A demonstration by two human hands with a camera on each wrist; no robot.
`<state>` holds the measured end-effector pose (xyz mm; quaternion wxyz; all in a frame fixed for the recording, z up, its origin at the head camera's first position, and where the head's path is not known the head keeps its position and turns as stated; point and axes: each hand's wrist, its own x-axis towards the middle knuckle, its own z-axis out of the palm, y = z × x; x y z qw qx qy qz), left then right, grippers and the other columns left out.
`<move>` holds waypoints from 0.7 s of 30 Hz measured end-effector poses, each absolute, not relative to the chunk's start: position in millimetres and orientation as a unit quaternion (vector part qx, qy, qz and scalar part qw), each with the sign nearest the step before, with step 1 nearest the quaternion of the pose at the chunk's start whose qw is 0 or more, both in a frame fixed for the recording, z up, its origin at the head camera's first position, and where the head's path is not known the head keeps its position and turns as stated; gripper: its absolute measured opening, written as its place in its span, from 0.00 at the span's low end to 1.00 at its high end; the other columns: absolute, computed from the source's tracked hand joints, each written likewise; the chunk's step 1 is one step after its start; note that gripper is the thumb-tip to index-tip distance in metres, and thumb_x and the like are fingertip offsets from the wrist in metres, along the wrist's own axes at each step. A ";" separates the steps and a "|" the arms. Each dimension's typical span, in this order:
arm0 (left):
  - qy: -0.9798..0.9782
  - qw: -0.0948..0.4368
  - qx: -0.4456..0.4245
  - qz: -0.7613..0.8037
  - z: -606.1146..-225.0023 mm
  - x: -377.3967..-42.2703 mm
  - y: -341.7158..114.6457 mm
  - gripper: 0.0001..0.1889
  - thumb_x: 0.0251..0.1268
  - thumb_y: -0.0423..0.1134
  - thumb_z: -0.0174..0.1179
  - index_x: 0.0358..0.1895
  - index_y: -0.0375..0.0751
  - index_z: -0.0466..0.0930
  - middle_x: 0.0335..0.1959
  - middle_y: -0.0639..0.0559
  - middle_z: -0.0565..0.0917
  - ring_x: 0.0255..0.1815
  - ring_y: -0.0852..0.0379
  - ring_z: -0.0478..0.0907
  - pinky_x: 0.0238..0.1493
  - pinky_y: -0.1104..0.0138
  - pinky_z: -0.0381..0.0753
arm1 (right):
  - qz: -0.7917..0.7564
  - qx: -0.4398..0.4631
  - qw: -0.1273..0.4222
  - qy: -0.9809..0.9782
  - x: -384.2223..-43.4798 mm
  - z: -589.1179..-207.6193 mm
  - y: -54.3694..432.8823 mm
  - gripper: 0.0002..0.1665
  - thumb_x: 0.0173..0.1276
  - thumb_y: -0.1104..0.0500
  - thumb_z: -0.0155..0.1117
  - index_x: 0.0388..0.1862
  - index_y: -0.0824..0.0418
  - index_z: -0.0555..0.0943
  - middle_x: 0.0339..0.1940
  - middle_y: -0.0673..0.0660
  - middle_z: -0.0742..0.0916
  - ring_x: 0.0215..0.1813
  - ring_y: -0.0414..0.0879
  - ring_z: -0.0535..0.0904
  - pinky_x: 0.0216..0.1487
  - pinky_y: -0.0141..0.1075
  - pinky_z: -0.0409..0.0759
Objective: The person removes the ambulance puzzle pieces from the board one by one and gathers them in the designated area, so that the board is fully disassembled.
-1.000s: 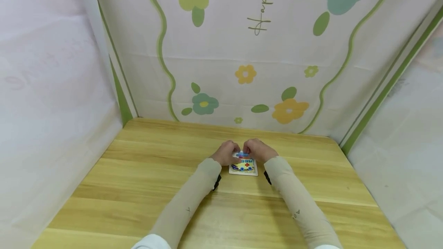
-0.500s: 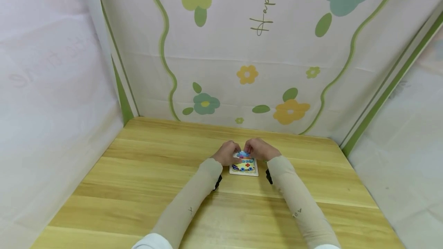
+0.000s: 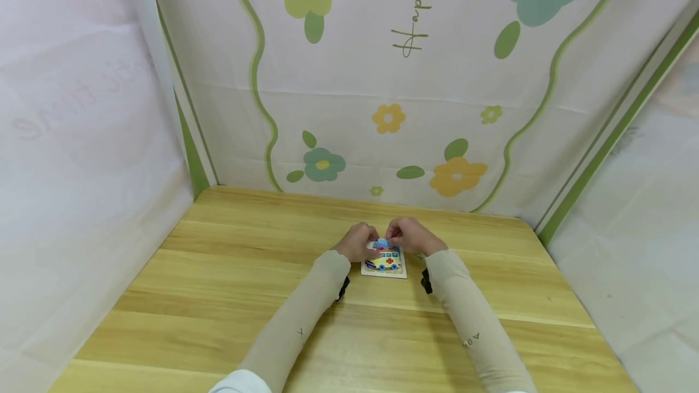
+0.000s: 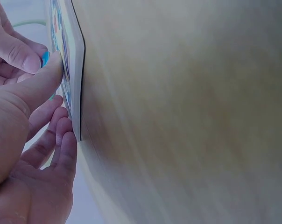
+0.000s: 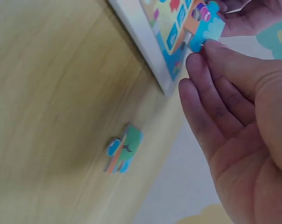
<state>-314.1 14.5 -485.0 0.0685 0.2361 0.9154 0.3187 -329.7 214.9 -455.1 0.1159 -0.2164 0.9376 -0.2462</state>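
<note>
A small square jigsaw puzzle board [image 3: 383,274] with an ambulance picture and a pale border lies on the table. My left hand [image 3: 357,242] holds its left side, thumb over the picture and the other fingers [image 4: 68,140] along the edge. My right hand [image 3: 411,236] is at the board's far edge. Between its thumb and forefinger it pinches a blue puzzle piece [image 5: 210,29] with a pink and purple spot, tilted up at the board. Left fingertips show right behind that piece in the right wrist view.
A loose puzzle piece [image 5: 125,148], green with a blue knob, lies on the wooden table [image 3: 349,344] right of the board, mostly under the right wrist in the head view. White flowered cloth [image 3: 338,90] walls the table at the back and both sides.
The right hand has shifted slightly right, and the blue piece in its fingers has turned and tilted up a little. The left hand and the board have stayed in place.
</note>
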 end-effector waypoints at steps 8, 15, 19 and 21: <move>0.910 0.069 0.241 0.332 -483.1 -310.9 12.7 0.19 0.65 0.36 0.75 0.55 0.31 0.85 0.54 0.42 0.86 0.58 0.48 0.82 0.64 0.56 0.82 | -0.283 -0.223 0.107 0.927 -333.7 -465.1 221.3 0.03 0.74 0.68 0.68 0.42 0.62 0.87 0.39 0.55 0.89 0.42 0.43 0.82 0.49 0.39 0.85; 0.906 0.068 0.244 0.339 -484.6 -311.1 13.0 0.20 0.65 0.35 0.75 0.56 0.29 0.85 0.55 0.40 0.86 0.58 0.47 0.81 0.65 0.55 0.82 | -0.279 -0.234 0.100 0.926 -332.1 -459.9 228.4 0.05 0.76 0.67 0.67 0.43 0.59 0.88 0.41 0.55 0.89 0.42 0.42 0.82 0.49 0.39 0.84; 0.908 0.069 0.240 0.335 -485.7 -311.6 13.2 0.19 0.65 0.35 0.75 0.56 0.30 0.85 0.54 0.41 0.85 0.56 0.48 0.81 0.64 0.56 0.82 | -0.278 -0.243 0.099 0.924 -330.3 -456.1 236.8 0.04 0.75 0.68 0.67 0.43 0.63 0.88 0.40 0.57 0.90 0.41 0.43 0.82 0.47 0.38 0.84; 0.909 0.070 0.238 0.335 -486.0 -311.5 13.3 0.19 0.65 0.36 0.75 0.56 0.30 0.85 0.54 0.41 0.85 0.56 0.48 0.80 0.64 0.56 0.82 | -0.279 -0.240 0.102 0.924 -329.0 -454.1 242.9 0.03 0.74 0.68 0.68 0.42 0.64 0.87 0.40 0.58 0.90 0.41 0.44 0.82 0.46 0.38 0.84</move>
